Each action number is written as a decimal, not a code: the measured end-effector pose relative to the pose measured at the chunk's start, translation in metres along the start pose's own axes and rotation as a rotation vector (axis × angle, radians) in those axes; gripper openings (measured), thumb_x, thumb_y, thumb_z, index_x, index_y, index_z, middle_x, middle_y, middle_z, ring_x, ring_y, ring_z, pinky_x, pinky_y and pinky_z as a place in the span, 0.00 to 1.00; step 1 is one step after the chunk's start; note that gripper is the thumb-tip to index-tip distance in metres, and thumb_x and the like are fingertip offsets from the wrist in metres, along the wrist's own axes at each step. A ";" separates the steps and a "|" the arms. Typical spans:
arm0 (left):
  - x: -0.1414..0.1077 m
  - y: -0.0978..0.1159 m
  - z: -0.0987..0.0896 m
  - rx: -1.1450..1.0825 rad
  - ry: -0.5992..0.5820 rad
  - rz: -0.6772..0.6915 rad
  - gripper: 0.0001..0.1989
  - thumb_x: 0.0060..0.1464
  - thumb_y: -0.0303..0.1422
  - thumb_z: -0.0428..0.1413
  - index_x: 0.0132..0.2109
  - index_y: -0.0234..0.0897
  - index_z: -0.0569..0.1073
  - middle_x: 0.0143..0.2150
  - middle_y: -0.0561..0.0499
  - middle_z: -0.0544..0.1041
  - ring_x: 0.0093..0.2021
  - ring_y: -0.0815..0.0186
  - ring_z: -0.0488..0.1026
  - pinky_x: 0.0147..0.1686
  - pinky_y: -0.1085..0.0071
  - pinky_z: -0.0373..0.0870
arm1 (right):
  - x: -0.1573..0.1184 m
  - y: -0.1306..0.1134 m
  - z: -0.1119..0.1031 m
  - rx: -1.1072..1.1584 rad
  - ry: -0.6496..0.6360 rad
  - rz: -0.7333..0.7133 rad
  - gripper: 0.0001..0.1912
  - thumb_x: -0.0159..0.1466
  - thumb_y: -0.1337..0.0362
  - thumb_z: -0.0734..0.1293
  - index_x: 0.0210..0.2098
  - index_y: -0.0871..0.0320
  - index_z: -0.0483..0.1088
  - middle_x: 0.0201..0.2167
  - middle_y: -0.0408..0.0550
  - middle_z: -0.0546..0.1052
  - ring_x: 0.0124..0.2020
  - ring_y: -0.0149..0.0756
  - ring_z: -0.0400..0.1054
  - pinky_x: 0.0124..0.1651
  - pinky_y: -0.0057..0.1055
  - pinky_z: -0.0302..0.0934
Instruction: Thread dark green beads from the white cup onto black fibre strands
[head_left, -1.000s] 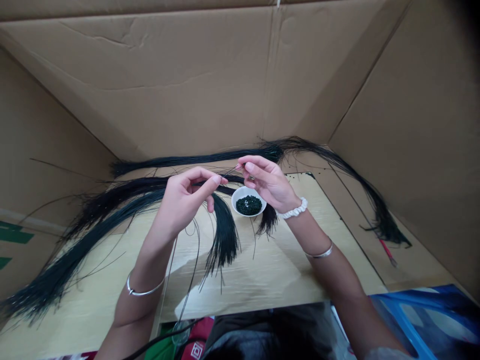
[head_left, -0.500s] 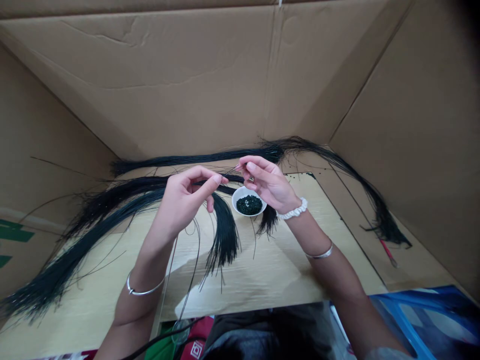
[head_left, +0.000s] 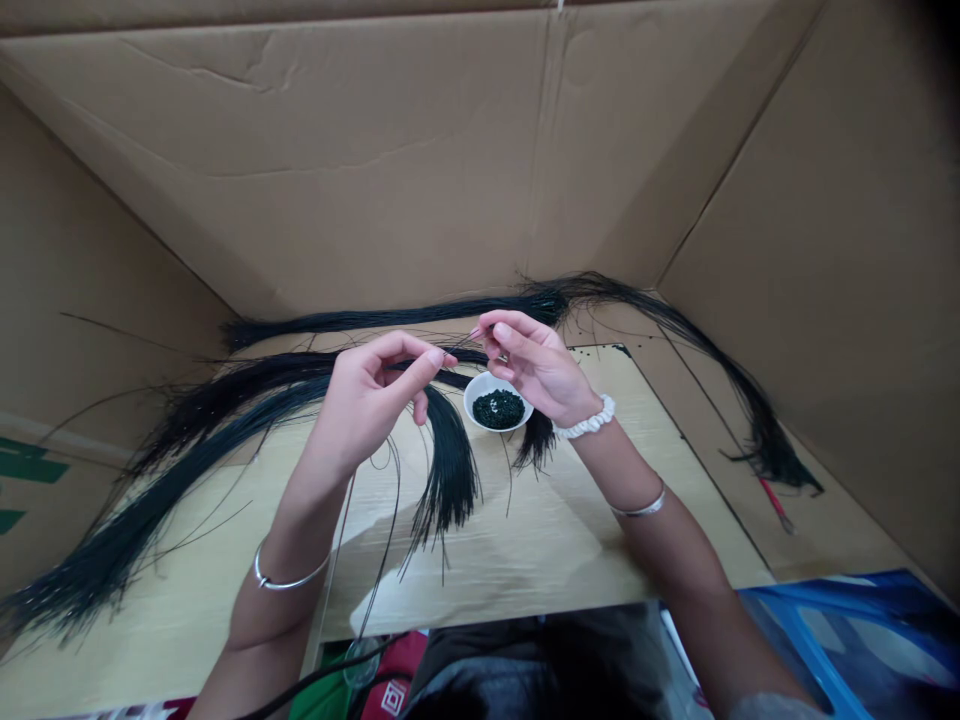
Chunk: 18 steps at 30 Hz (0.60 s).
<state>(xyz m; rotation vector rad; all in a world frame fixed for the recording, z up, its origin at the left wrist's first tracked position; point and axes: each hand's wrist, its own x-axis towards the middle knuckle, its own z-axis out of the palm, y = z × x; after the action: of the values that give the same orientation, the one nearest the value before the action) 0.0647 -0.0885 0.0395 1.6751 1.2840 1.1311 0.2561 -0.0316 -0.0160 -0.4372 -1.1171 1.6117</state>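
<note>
A thin dark strand (head_left: 461, 343) spans the small gap between my two hands. My left hand (head_left: 375, 395) pinches its left end between thumb and forefinger. The other end is in the closed fingertips of my right hand (head_left: 536, 365), which is over the back right of a white bowl (head_left: 470, 398). Small dark green pieces (head_left: 499, 410) fill much of the bowl. Under and beside my left hand lies a dark green bundle of strands (head_left: 450, 460), its cut ends fanned toward me. A blacker bundle (head_left: 225, 395) runs behind it.
Cardboard walls (head_left: 375, 150) enclose the back and sides of the pale table (head_left: 555, 540). Another bundle (head_left: 390, 317) lies along the back wall, and one more (head_left: 697, 340) curves down the right side. A red-handled tool (head_left: 772, 497) lies at the right.
</note>
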 end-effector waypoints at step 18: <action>0.000 0.001 0.001 -0.029 -0.001 -0.004 0.08 0.60 0.36 0.61 0.36 0.36 0.78 0.43 0.46 0.83 0.19 0.76 0.67 0.19 0.75 0.64 | 0.001 0.001 0.001 -0.001 0.032 -0.007 0.12 0.55 0.57 0.78 0.37 0.53 0.80 0.37 0.43 0.78 0.28 0.24 0.58 0.23 0.22 0.52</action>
<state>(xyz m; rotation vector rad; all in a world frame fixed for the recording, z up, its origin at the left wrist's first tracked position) 0.0659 -0.0890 0.0398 1.6513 1.2642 1.1413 0.2544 -0.0311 -0.0161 -0.4578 -1.0936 1.5928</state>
